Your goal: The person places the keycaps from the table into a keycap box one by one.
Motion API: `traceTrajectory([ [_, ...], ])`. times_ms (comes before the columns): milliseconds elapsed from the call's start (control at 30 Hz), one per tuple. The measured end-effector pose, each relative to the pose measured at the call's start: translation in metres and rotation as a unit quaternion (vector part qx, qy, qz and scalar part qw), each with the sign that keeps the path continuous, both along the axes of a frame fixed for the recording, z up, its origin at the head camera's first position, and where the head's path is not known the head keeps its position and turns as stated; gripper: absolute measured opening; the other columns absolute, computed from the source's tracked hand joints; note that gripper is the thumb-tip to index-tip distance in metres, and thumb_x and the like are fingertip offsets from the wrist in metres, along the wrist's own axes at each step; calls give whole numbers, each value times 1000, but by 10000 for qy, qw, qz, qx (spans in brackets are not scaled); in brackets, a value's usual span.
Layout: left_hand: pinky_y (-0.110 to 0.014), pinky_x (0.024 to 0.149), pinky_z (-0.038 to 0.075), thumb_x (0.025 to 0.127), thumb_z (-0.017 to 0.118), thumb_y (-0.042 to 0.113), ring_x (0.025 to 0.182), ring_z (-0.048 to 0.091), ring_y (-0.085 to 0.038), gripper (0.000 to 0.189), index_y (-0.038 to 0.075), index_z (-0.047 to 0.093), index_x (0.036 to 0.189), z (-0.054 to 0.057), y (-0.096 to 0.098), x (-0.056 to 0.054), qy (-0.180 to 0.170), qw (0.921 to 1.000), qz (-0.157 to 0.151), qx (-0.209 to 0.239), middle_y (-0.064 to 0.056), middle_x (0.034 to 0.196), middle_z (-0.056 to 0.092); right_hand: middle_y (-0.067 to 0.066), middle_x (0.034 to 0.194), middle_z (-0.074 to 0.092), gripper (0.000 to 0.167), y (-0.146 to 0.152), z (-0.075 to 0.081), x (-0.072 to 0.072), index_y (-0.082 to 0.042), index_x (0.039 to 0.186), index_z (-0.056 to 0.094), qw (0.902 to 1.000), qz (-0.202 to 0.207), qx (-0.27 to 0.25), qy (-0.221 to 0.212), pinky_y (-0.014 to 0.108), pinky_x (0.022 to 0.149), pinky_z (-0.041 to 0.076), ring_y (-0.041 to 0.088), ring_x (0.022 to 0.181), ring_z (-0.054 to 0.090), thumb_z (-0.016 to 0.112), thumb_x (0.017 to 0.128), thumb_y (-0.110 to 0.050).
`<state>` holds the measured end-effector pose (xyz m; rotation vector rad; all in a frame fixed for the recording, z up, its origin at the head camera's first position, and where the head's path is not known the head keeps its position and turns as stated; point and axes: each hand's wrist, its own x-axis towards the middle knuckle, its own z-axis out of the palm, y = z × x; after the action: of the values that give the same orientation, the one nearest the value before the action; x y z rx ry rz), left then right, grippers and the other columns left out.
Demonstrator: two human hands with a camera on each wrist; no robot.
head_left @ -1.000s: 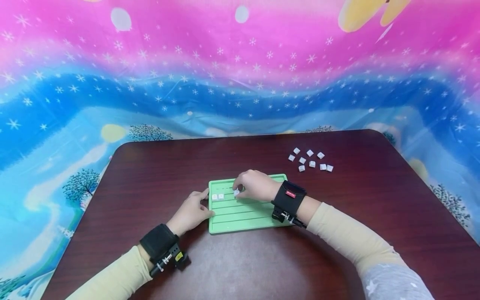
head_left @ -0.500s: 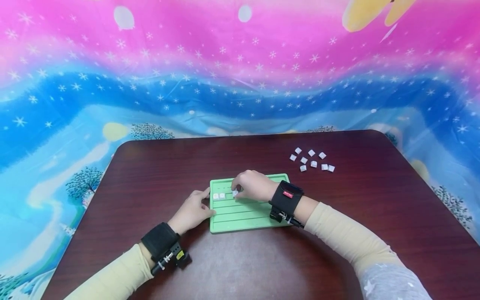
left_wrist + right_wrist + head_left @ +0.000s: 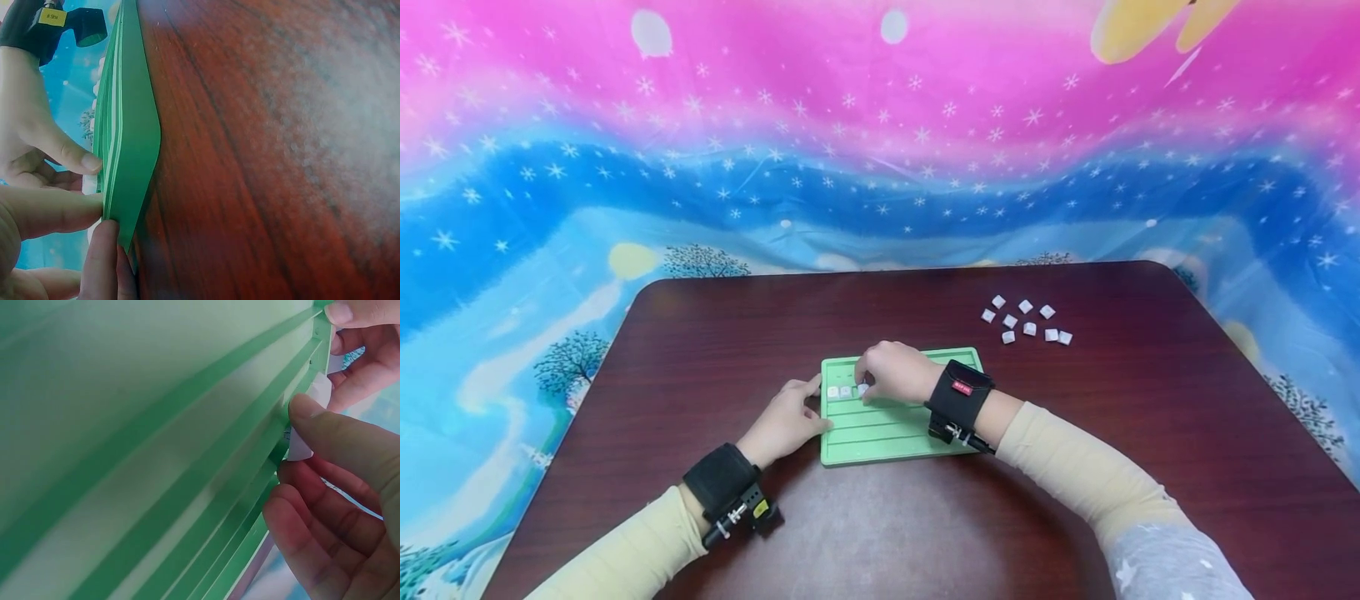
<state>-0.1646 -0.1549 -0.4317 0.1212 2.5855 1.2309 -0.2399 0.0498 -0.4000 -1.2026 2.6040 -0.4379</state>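
Observation:
A green ridged tray (image 3: 880,450) lies on the table with two white keycaps (image 3: 839,392) side by side at the left of an upper row. My right hand (image 3: 898,372) pinches another white keycap (image 3: 862,389) between thumb and fingers, just right of that pair. In the right wrist view this keycap (image 3: 300,445) sits right at the tray's ridges, a small dark mark on its side. My left hand (image 3: 782,423) holds the tray's left edge. In the left wrist view its fingers (image 3: 100,250) are against the rim and side wall.
Several white keycaps (image 3: 1029,329) lie scattered on the dark wooden table (image 3: 722,333) at the back right, beyond the tray. A patterned pink and blue cloth (image 3: 850,167) hangs behind the table.
My right hand has moved a little left along the row with the pinched keycap, closer to the two keycaps there. My left hand has stayed at the tray's edge.

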Motion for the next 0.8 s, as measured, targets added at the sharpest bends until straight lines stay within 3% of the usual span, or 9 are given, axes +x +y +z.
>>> traceTrajectory([
  [800, -32, 71, 50, 90, 74, 0, 81, 59, -17, 79, -11, 31, 155, -1, 0, -1, 28, 10000, -80, -36, -28, 138, 46, -2, 96, 73, 18, 2, -1, -3, -10, 104, 81, 9998, 33, 170, -88, 26, 79, 52, 11, 85, 64, 83, 89, -20],
])
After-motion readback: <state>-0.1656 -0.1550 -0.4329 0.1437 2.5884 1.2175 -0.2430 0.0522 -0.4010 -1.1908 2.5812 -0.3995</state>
